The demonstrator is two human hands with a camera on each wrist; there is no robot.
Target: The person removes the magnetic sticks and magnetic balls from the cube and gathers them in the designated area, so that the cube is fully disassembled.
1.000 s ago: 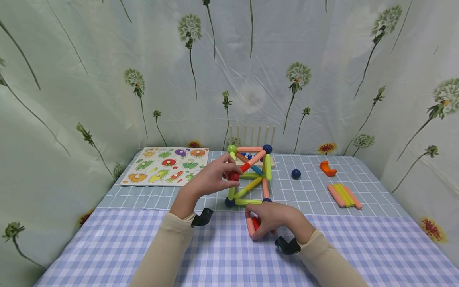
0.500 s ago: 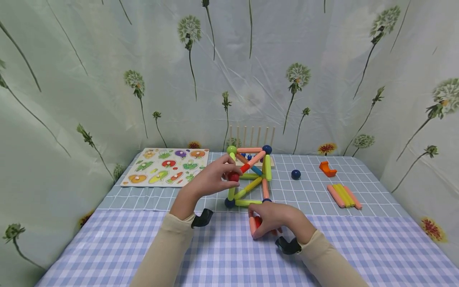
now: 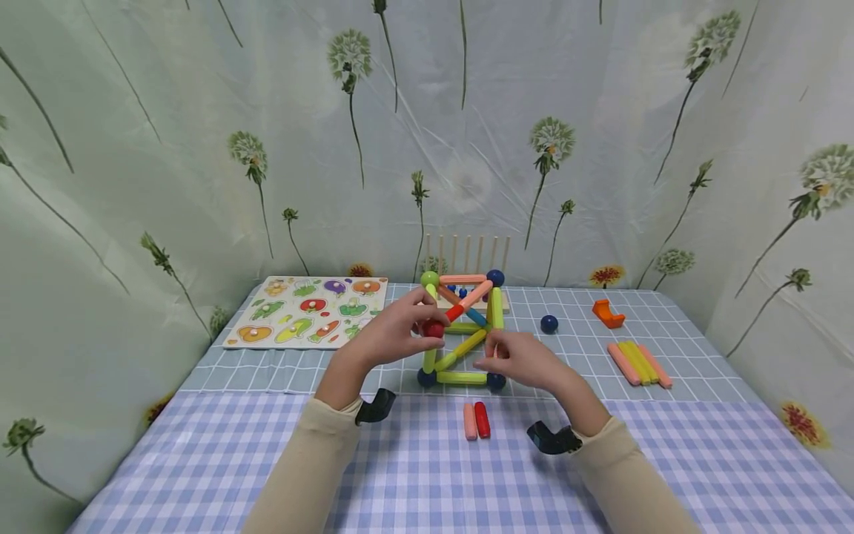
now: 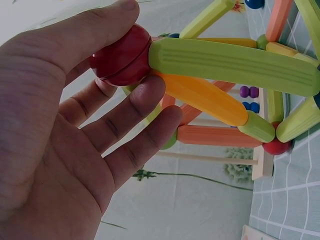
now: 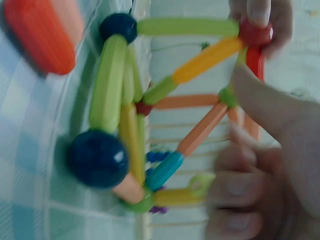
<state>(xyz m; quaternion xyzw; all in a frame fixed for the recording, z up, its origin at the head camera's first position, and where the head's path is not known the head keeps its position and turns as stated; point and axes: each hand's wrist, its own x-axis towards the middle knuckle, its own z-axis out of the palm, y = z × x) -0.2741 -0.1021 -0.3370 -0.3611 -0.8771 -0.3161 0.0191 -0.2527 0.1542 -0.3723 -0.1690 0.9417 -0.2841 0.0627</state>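
Observation:
My left hand (image 3: 403, 326) pinches a red ball (image 4: 127, 55) at the upper front-left corner of a frame built from sticks and balls. A light green stick (image 4: 230, 65) and a red stick (image 3: 455, 312) meet at that ball. Near the frame's right side, my right hand (image 3: 527, 358) hovers above the front-right dark blue ball (image 5: 97, 157), its thumb and index finger apart and holding nothing. On the checked cloth in front lie a salmon stick (image 3: 470, 421) and another red stick (image 3: 482, 420), side by side.
A vegetable puzzle board (image 3: 307, 311) lies at left. Behind the frame stands a wooden rack with upright pegs (image 3: 468, 254). To the right are a loose dark blue ball (image 3: 549, 324), an orange curved block (image 3: 608, 314) and several salmon and yellow sticks (image 3: 639, 363).
My right hand has let go of the salmon and red sticks on the cloth, then risen and moved forward beside the frame. My left hand stays on the red ball.

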